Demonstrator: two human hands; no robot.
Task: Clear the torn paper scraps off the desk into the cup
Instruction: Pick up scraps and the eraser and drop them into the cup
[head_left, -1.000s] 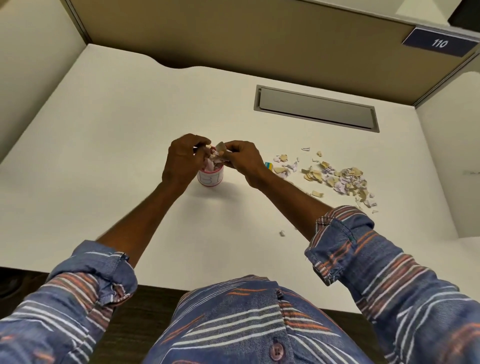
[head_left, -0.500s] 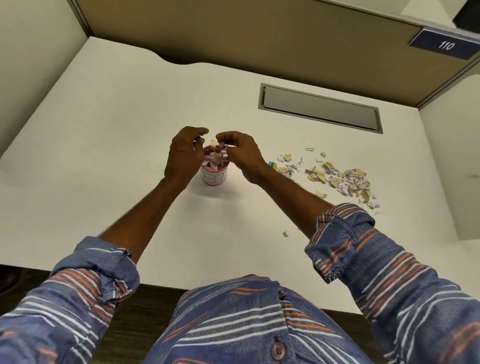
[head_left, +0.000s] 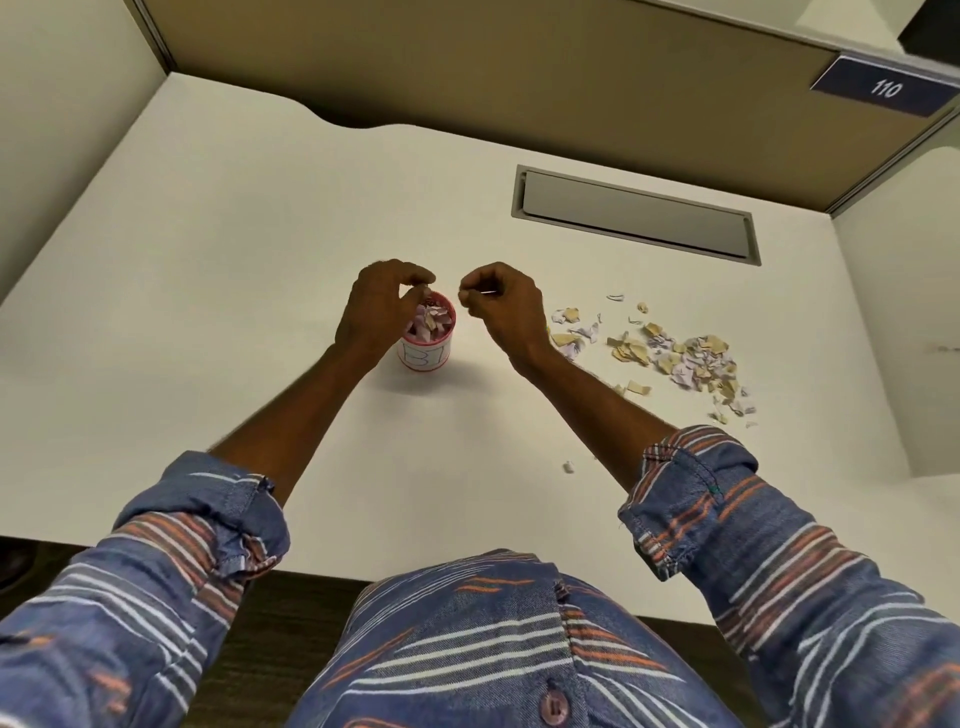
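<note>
Head-camera view looking down over a plain white bench (head_left: 218, 291) inside a beige-walled cubicle. Near the middle, a small white paper cup with a red rim (head_left: 427, 347), upright, already stuffed to the brim with torn paper. Left hand (head_left: 378, 306) arched over the cup's left side, fingers curled down to the rim and touching the paper at the top; whether anything is pinched there, cannot tell. Right hand (head_left: 501, 304) just to the right of the cup and apart from it, raised off the bench, fingers curled loosely inward with thumb meeting fingertips; no scrap clearly visible in it. To the right of that hand, a scattered pile of tan, white and lilac torn paper scraps (head_left: 675, 353) lying loose on the bench. One stray white scrap (head_left: 569, 466) nearer, beside the right forearm. Farther back, a grey rectangular cable hatch (head_left: 636, 215) set into the bench. At far right, a dark blue sign reading 110 (head_left: 883, 88). Rolled-up blue striped shirt sleeves (head_left: 691, 493) in the foreground.
</note>
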